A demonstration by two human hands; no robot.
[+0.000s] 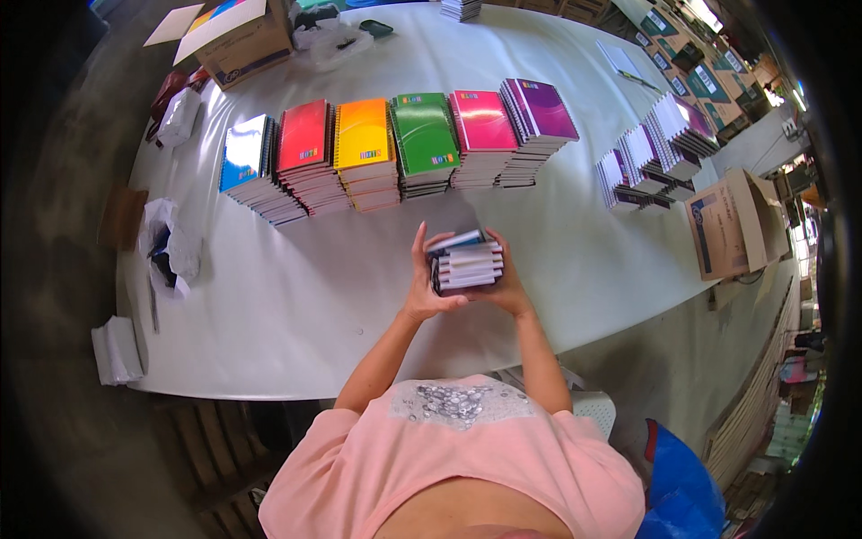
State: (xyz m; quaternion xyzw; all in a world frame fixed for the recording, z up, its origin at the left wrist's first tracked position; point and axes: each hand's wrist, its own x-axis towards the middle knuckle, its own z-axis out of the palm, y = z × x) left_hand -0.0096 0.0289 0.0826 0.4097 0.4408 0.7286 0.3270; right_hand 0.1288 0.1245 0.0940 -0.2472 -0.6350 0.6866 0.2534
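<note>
Notebooks [426, 135] atop white table [305, 296]; floor [651, 359] perhaps concrete

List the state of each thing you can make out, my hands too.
Left hand, gripping
Right hand, gripping
Held notebooks, closed, piled, top one tilted
Blue stack, closed, piled
Red stack, closed, piled
Yellow stack, closed, piled
Green stack, closed, piled
Pink stack, closed, piled
Purple stack, closed, piled
Upper-left box, flaps open
Left plastic bag, crumpled, dark thing inside
</note>
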